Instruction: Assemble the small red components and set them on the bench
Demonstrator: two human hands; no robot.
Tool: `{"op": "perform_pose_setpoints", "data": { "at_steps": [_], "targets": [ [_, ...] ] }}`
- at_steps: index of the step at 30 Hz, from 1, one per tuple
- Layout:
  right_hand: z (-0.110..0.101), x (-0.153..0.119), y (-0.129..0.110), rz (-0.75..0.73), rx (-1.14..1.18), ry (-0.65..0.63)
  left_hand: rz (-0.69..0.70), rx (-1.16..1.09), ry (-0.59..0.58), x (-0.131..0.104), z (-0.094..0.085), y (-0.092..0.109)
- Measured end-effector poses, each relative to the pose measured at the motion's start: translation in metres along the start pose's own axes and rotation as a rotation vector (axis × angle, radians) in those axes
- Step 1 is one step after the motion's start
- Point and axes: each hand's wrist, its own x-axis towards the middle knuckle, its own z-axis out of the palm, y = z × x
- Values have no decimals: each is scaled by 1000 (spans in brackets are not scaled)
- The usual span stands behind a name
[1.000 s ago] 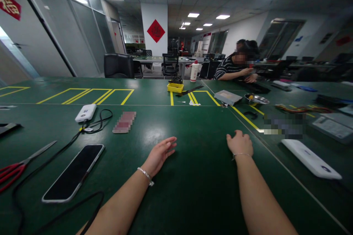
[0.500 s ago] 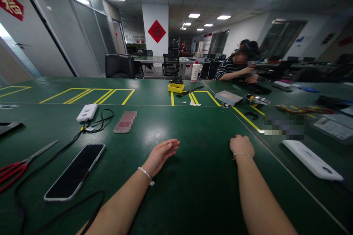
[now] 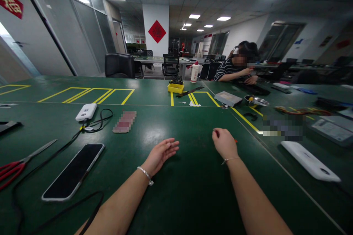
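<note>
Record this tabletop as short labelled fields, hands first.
Left hand: open, nothing seen in it
Right hand: curled; small orange piece shows at its outer edge, grip unclear
Left side: rectangular black-screened phone, red-handled metal scissors, white rounded device beside a black cable
Right side: white oblong device
Far side: rectangular yellow tray holding black items
</note>
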Motion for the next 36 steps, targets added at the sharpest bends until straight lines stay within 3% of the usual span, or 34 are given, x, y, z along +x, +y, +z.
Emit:
{"op": "perform_pose_setpoints", "data": {
  "at_steps": [4, 7, 10, 14, 16, 21, 25, 30, 34, 36],
  "targets": [
    [14, -30, -56, -341, 216, -52, -55, -17, -3, 0, 2, -1],
    [28, -54, -84, -489, 246, -95, -81, 22, -60, 1, 1, -5],
    [37, -66, -96, -552, 218, -105, -61, 85, -89, 3, -1, -9],
    [34, -54, -86, -652, 274, -156, -35, 78, 2, 5, -1, -9],
    [28, -37, -66, -569, 258, -125, -57, 53, 53, 4, 0, -6],
    [16, 9, 24, -14, -153, 54, -78, 11, 90, 3, 0, -2],
    [15, 20, 79, 248, -291, -50, -73, 16, 77, 4, -2, -4],
    [13, 19, 84, 276, -268, -120, -65, 45, 75, 4, -2, -4],
    [12, 21, 67, 236, -190, -113, -61, 60, 70, 3, -1, -3],
    [14, 20, 52, 200, -9, -116, -57, 66, 65, 3, -1, -3]
  ]
}}
